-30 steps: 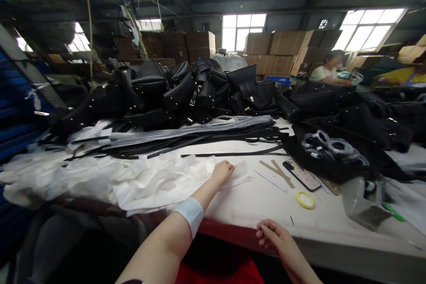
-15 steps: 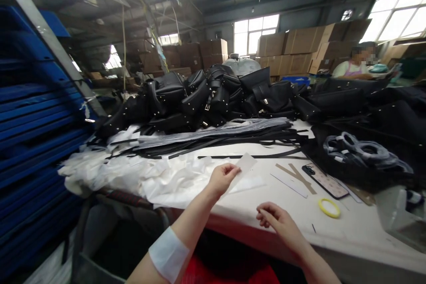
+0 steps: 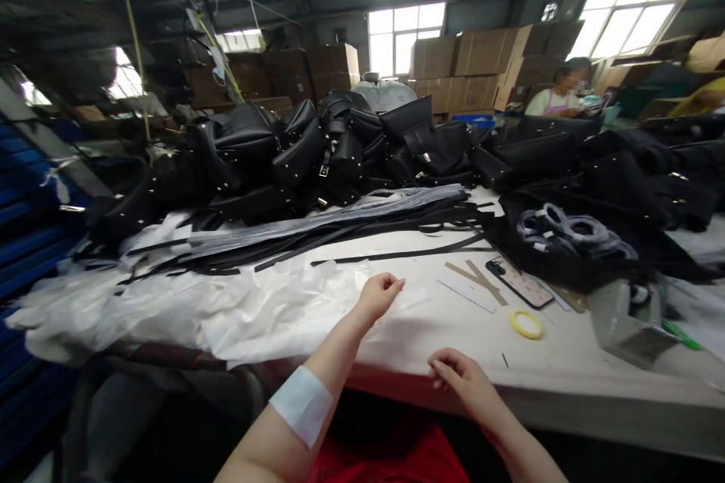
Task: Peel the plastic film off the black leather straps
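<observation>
Hard to tell if the left hand (image 3: pixel 381 297) is pinching anything, too blurry. Same deal with the right hand (image 3: pixel 460 377). Blue stack (image 3: pixel 27 189) is smeary and chopped by the left edge. Far-right co-worker (image 3: pixel 550 103) is half hidden behind black bags (image 3: pixel 529 149). Dark bit (image 3: pixel 504 360) near right? Too tiny to identify.

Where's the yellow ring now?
In the head view, the yellow ring lies on the table, right of centre, just below the phone and up to the right of the right hand.

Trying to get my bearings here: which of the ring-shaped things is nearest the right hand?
The yellow ring, lying by itself on the white table; the clear coils, farther from the right hand, are bunched on black cloth.
</observation>
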Demonstrator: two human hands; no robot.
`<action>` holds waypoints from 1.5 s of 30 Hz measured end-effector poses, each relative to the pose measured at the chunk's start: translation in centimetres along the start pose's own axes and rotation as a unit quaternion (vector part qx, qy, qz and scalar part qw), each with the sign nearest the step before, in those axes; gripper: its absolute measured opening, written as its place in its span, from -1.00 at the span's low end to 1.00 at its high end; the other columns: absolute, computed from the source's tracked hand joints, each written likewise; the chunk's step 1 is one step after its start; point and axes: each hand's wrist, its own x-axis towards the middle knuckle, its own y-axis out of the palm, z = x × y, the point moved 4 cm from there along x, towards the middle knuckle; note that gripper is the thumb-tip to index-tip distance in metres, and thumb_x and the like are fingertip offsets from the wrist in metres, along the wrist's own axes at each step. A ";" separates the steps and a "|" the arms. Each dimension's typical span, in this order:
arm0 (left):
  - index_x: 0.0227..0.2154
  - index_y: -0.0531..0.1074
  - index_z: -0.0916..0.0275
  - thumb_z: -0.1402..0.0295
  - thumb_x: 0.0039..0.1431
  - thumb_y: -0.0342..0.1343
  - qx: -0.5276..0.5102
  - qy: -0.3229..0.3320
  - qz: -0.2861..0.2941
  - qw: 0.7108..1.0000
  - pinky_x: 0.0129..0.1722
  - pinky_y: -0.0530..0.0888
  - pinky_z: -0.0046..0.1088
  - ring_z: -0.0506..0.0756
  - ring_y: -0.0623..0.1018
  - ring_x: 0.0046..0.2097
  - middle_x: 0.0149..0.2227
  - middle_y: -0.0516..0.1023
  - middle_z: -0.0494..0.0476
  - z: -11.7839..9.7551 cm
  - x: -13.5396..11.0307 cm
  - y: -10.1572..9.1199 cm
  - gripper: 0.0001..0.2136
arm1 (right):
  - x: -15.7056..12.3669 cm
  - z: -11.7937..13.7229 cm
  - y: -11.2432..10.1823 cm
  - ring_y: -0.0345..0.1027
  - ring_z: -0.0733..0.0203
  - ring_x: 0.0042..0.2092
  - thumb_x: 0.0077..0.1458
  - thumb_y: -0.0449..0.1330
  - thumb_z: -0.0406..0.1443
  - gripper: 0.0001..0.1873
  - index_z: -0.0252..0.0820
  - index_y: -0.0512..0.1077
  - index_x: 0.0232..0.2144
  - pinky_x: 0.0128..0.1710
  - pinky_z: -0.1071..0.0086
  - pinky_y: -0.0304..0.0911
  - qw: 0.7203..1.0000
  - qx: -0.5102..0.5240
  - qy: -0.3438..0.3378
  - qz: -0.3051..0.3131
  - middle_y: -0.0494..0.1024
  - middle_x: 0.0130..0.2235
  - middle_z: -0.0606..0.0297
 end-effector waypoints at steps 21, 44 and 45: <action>-0.48 0.59 0.22 0.28 0.02 0.24 0.112 0.055 0.187 0.974 -0.21 0.42 -0.41 0.10 0.54 -0.29 -0.39 0.60 0.08 -3.0 -4.9 3.0 -0.87 | 2.3 2.4 2.3 0.35 0.17 -0.45 0.14 0.10 -0.01 -0.57 -0.15 0.57 -0.50 -0.34 0.30 0.24 0.993 -0.116 0.004 0.018 0.48 -0.57 0.31; -0.32 0.54 0.26 0.21 0.15 0.18 0.194 0.032 0.062 0.978 -0.19 0.47 -0.40 0.10 0.57 -0.24 -0.28 0.60 0.16 -0.6 -1.8 2.7 -0.79 | 3.5 0.0 2.4 0.47 0.10 -0.35 0.04 0.18 0.14 -0.47 -0.20 0.57 -0.49 -0.28 0.29 0.35 0.999 -0.001 -0.041 -0.003 0.61 -0.44 0.20; -0.31 0.54 0.26 0.25 0.14 0.19 0.233 0.039 0.039 0.971 -0.09 0.45 -0.34 0.14 0.56 -0.16 -0.23 0.59 0.19 -0.5 -0.9 2.5 -0.82 | 3.5 -0.2 2.4 0.47 0.10 -0.35 0.03 0.18 0.13 -0.48 -0.20 0.56 -0.50 -0.29 0.29 0.35 0.999 -0.002 -0.039 0.002 0.61 -0.45 0.21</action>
